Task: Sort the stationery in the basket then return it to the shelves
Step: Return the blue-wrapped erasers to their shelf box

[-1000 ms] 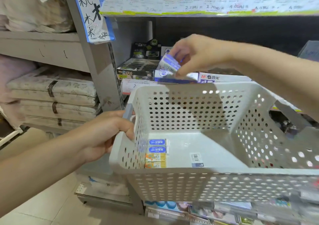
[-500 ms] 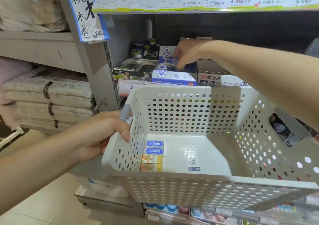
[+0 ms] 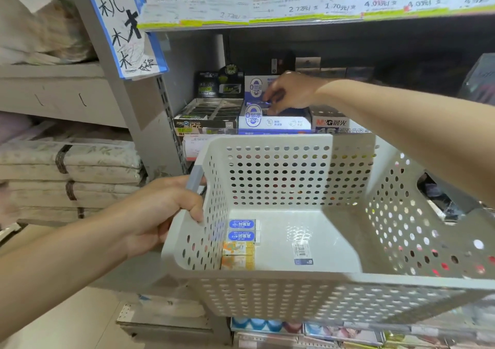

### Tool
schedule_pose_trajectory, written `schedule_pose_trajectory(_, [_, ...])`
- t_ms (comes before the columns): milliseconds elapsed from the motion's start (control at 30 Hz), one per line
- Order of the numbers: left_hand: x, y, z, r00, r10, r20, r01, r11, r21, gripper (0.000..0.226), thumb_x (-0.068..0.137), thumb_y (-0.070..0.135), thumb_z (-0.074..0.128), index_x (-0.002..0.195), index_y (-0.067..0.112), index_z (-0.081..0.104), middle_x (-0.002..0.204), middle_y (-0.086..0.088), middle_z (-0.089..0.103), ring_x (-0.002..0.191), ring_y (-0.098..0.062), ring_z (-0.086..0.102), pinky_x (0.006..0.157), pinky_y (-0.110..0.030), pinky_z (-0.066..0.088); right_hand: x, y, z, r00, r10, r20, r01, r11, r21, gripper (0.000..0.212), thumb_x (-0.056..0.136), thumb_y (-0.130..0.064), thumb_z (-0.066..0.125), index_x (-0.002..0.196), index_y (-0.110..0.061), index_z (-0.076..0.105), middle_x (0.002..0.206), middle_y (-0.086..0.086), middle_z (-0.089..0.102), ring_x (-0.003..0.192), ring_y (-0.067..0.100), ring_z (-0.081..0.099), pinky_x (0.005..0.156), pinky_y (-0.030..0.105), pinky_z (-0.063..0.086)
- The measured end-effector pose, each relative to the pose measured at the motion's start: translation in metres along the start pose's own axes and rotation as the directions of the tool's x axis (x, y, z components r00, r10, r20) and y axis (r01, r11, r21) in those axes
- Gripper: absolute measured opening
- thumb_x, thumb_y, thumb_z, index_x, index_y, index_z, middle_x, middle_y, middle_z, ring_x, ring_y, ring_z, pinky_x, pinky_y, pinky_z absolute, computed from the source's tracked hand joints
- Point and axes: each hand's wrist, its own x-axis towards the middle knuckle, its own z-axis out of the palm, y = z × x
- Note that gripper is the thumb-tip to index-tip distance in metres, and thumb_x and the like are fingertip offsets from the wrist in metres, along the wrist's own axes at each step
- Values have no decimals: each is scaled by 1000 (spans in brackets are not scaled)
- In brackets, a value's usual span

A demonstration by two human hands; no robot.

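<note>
While left hand grips basket | right hand curled on eraser

Basket mostly bare inside, erasers hug left wall, shelf overhang low above display boxes

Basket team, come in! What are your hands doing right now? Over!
Left hand grips basket handle. Right hand over the shelf's eraser box. Four erasers left. Nothing blocking.
</note>
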Motion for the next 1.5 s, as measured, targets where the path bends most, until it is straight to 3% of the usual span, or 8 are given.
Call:
schedule_pose_trajectory(667, [11, -6, -11, 997, 25, 73, -25, 1000, -5, 64, 48, 0, 54, 107, 21, 69, 99, -15, 74, 89, -37, 71, 93, -62, 46, 2, -1, 11, 992, 112, -53, -112, 994, 0, 45, 89, -40, 59, 125, -12, 57, 125, 7, 59, 105, 21, 55, 86, 28, 43])
schedule_pose_trajectory(767, [12, -7, -12, 996, 33, 85, -32, 999, -4, 62, 48, 0, 54, 105, 20, 70, 99, -14, 75, 88, -35, 71, 91, -59, 49, -17, -14, 12, 945, 36, -324, -49, 998, -31, 39, 94, -30, 51, 129, -11, 51, 126, 11, 56, 113, 26, 54, 89, 29, 41])
schedule_pose_trajectory(867, [13, -8, -12, 994, 36, 99, -37, 999, 1, 58, 48, 1, 55, 100, 20, 71, 93, -12, 76, 81, -31, 73, 75, -49, 57, -62, -42, 23, 749, -267, -607, 345, 939, 12, 17, 88, -17, 48, 94, -9, 62, 92, 6, 63, 82, 15, 57, 73, 26, 44])
schedule_pose_trajectory(1000, [12, -8, -12, 997, 41, 72, -41, 999, 0, 55, 47, 2, 55, 96, 19, 73, 99, -16, 74, 95, -39, 69, 87, -58, 52, -112, -67, 60, 880, -456, -137, 450, 890, -72, 17, 74, -26, 45, 68, -18, 59, 58, -4, 54, 52, 15, 46, 51, 22, 36])
schedule_pose_trajectory(1100, [12, -8, -9, 998, 40, 55, -40, 999, -4, 58, 46, 1, 55, 99, 19, 72, 104, -19, 72, 105, -44, 63, 95, -64, 44, -110, -61, 99, 910, -257, 325, 360, 879, -314, 27, 78, -32, 59, 96, -13, 64, 90, 3, 67, 76, 22, 58, 67, 27, 49])
schedule_pose_trajectory(1167, [12, -8, -7, 998, 39, 49, -39, 999, -15, 59, 46, 1, 55, 100, 17, 72, 105, -20, 71, 106, -45, 62, 98, -65, 40, -105, -55, 119, 870, -151, 470, 342, 871, -353, 55, 74, -40, 70, 119, -12, 57, 112, 4, 62, 98, 24, 61, 80, 34, 53])
schedule_pose_trajectory(1333, [11, -7, -2, 997, 69, 46, -69, 998, -13, 56, 45, 0, 55, 95, 18, 73, 104, -22, 71, 102, -45, 63, 95, -62, 41, -97, -53, 144, 864, -139, 484, 322, 891, -320, 66, 68, -46, 77, 119, -13, 52, 109, 2, 58, 94, 22, 58, 72, 31, 50])
schedule_pose_trajectory(1500, [8, -8, 1, 995, 86, 60, -86, 996, -2, 57, 46, -1, 55, 97, 17, 73, 104, -19, 72, 108, -48, 59, 97, -68, 35, -92, -50, 150, 879, -140, 456, 304, 901, -309, 38, 72, -22, 75, 102, -10, 55, 103, 5, 58, 88, 22, 57, 65, 31, 51])
